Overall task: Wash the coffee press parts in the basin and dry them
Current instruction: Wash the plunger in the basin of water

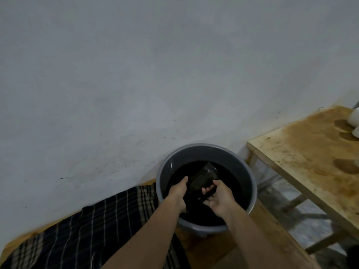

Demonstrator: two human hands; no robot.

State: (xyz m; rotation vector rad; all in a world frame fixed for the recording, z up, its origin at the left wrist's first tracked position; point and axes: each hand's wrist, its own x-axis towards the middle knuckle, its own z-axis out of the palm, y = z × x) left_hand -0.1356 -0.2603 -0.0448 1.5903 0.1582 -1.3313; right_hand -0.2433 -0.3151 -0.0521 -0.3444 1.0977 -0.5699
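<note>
A grey round basin [240,164] stands against the wall, filled with dark water. A glass coffee press beaker [204,178] lies tilted in the water, partly submerged. My left hand [177,193] reaches into the basin at the beaker's left side, and its fingers are hidden under the water. My right hand [218,197] is over the water at the beaker's near right end, fingers curled around a dark part of the press [208,194] that I cannot make out clearly.
A dark plaid cloth [87,233] lies on the wooden surface left of the basin. A stained plywood table [303,152] stands to the right, with white objects [355,121] at its far edge. The grey wall is right behind the basin.
</note>
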